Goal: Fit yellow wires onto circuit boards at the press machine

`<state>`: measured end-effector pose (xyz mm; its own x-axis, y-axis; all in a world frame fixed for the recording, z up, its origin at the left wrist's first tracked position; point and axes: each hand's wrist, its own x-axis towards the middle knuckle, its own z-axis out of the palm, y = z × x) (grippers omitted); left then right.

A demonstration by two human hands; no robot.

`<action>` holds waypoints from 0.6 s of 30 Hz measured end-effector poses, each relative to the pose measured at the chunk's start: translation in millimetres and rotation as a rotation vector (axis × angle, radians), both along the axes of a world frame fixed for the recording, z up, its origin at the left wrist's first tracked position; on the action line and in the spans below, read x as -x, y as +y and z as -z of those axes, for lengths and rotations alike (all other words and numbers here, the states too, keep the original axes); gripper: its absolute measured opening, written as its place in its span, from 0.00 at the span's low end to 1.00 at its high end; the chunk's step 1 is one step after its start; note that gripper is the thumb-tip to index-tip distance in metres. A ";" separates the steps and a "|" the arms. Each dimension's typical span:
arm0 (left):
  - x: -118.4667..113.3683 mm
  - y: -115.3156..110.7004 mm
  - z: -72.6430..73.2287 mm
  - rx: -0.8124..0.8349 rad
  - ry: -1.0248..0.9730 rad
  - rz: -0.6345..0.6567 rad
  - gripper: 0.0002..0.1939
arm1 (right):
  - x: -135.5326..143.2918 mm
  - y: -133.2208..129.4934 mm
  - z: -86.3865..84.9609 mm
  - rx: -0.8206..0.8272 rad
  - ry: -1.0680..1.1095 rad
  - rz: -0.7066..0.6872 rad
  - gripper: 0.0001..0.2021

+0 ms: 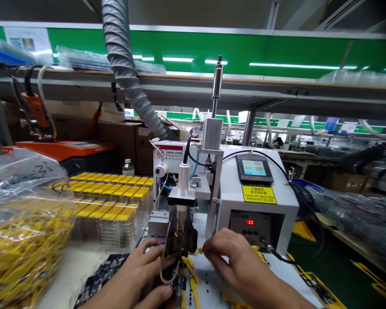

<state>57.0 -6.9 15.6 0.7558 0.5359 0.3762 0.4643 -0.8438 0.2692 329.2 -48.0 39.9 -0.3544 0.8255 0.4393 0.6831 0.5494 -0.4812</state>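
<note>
My left hand (141, 272) reaches in beside the heating head (181, 219) of a bench machine, its fingers stretched and the thumb apart. Those fingertips lie at the dark fixture under the head, partly behind a looped cable (162, 266); what they touch is hidden. On the other side, my right hand (234, 255) has thumb and forefinger closed in a pinch, with a small yellow plastic piece (200, 250) at the tips. Thin yellow strips (193, 285) lie on the white worktop between the hands. A pile of small black parts (99, 277) sits left of my left hand.
A clear bag of yellow parts (25, 244) stands at left, before stacked trays of yellow pieces (112, 193). The control box (257, 201) rises behind my right hand. A grey hose (122, 56) hangs overhead. Yellow frames (321, 287) lie at lower right.
</note>
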 end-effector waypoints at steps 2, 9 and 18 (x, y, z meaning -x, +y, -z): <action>4.0 -2.3 4.6 -0.061 -0.011 -0.017 0.28 | 2.3 -1.2 -0.3 0.060 0.082 -0.015 0.09; 12.3 -5.5 3.2 -0.048 -0.157 0.010 0.13 | 15.4 -1.7 11.3 -0.007 0.219 -0.149 0.11; 23.9 -3.8 -6.1 -0.062 0.024 0.003 0.09 | 21.0 1.7 26.9 -0.197 0.051 -0.214 0.13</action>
<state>33.1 -10.7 21.7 0.7664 0.5102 0.3904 0.4679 -0.8597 0.2050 308.2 -46.3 13.1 -0.4848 0.6315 0.6051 0.5191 0.7645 -0.3820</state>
